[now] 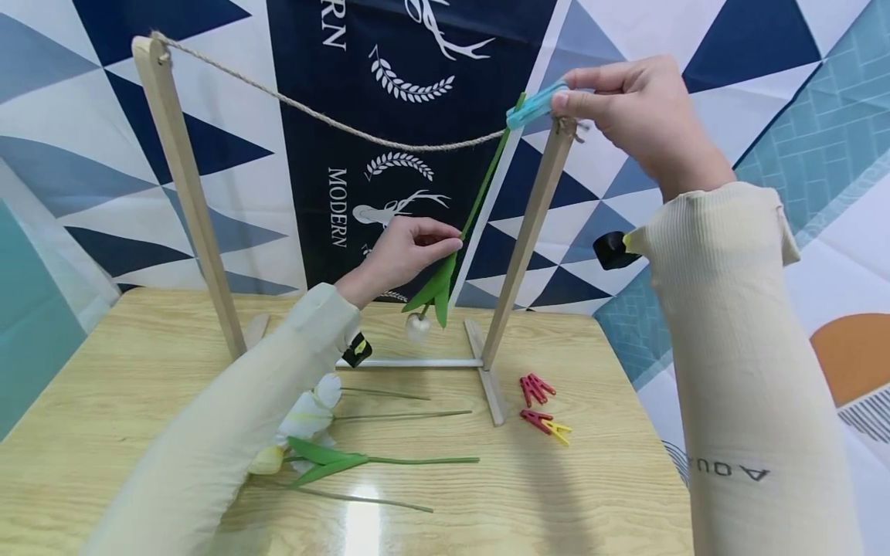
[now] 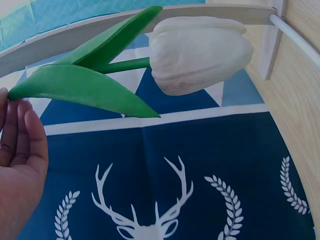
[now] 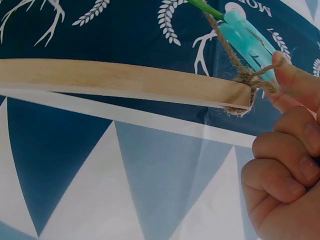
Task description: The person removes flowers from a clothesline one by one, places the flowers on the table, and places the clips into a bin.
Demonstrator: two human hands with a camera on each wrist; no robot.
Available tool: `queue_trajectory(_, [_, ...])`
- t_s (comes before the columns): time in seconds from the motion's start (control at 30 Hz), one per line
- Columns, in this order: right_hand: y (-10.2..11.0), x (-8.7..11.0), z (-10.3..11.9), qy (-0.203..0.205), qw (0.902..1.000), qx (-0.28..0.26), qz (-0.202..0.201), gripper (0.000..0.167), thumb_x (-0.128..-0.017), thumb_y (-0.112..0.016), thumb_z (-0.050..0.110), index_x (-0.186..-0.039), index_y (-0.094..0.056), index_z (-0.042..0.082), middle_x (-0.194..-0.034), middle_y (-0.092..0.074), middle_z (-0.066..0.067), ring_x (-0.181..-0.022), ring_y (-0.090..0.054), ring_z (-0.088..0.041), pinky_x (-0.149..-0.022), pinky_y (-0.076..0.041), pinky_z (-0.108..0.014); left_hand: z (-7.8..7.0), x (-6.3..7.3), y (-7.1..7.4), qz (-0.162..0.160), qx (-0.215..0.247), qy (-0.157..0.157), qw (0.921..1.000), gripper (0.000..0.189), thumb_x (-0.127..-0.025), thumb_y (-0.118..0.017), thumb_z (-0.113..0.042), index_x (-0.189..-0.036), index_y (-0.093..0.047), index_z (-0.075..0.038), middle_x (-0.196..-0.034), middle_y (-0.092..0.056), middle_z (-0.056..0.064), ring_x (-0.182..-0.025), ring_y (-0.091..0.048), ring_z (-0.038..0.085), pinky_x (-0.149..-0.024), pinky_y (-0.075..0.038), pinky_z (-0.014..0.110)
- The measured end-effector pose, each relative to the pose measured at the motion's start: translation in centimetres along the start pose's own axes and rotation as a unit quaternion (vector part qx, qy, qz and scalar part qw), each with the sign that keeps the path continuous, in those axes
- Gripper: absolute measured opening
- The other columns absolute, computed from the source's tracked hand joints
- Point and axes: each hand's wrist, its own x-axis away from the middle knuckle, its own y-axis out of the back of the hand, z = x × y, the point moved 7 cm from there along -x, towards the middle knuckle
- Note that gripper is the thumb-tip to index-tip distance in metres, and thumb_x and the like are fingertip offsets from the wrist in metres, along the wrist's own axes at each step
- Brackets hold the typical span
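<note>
A white artificial tulip (image 2: 200,55) hangs head down in front of the dark cloth, its green stem running up to the rope (image 1: 334,122). My left hand (image 1: 410,253) pinches the stem just above the leaves (image 2: 95,90). At the rope's right end, my right hand (image 1: 636,108) pinches a light blue clothespin (image 1: 534,105) between thumb and fingers, the other fingers curled in. The clothespin's nose is at the top of the stem, where it crosses the rope, close to the right wooden post (image 3: 125,80).
A left wooden post (image 1: 188,185) holds the rope's other end. Red clothespins (image 1: 534,389) and a yellow one (image 1: 558,430) lie on the wooden table (image 1: 584,494) at right. Several more white and yellowish flowers (image 1: 306,417) with green stems lie below my left forearm.
</note>
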Motion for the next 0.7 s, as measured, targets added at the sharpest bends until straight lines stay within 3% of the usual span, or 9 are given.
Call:
queue_trajectory(0.2, [1.2,0.6,0.2,0.02,0.994,-0.1,-0.039,0.043,-0.074,-0.076,0.036,-0.111,-0.071,0.015,-0.104,-0.061,0.002,-0.081,-0.041,-0.01,-0.057,-0.034,-0.018,0.8,0.9,0.6,0.012,-0.017,0.015,0.9997,0.022,-0.089,-0.065,-0.018,-0.107,-0.07,-0.007,-0.103,-0.069,0.008,-0.084,-0.064,0.013,-0.074,-0.052,0.023])
queue_trajectory(0.37, [2.3,2.1,0.4,0.054,0.981,-0.179,-0.053,0.042,-0.073,-0.079,0.03,-0.109,-0.071,0.01,-0.103,-0.063,-0.002,-0.06,-0.035,-0.014,-0.048,-0.026,-0.02,1.3,1.7,0.4,0.048,-0.06,0.016,0.9969,0.021,-0.089,-0.065,-0.019,-0.106,-0.071,-0.008,-0.102,-0.069,0.007,-0.082,-0.062,0.012,-0.073,-0.052,0.022])
queue_trajectory(0.47, [2.8,3.0,0.0,0.068,0.972,-0.218,-0.055,0.042,-0.073,-0.079,0.027,-0.109,-0.071,0.007,-0.087,-0.061,-0.005,-0.051,-0.026,-0.017,-0.045,-0.021,-0.023,1.5,2.2,0.3,0.068,-0.074,0.014,0.9949,0.021,-0.088,-0.065,-0.018,-0.105,-0.071,-0.007,-0.1,-0.069,0.007,-0.079,-0.06,0.011,-0.07,-0.05,0.022])
queue_trajectory(0.57, [3.2,3.9,-0.8,0.071,0.9655,-0.244,-0.054,0.043,-0.073,-0.079,0.024,-0.109,-0.07,0.003,-0.066,-0.048,-0.005,-0.047,-0.022,-0.018,-0.044,-0.015,-0.027,1.9,2.7,0.0,0.09,-0.082,0.012,0.9924,0.022,-0.088,-0.065,-0.017,-0.106,-0.071,-0.006,-0.099,-0.07,0.006,-0.077,-0.059,0.01,-0.067,-0.049,0.021])
queue_trajectory(0.7, [3.7,5.2,-2.7,0.062,0.959,-0.271,-0.056,0.041,-0.075,-0.077,0.02,-0.111,-0.068,0.0,-0.057,-0.035,-0.004,-0.045,-0.017,-0.018,-0.044,-0.008,-0.029,2.5,3.4,-0.6,0.12,-0.09,0.01,0.9886,0.02,-0.088,-0.066,-0.017,-0.105,-0.072,-0.007,-0.099,-0.07,0.005,-0.079,-0.059,0.01,-0.068,-0.049,0.021])
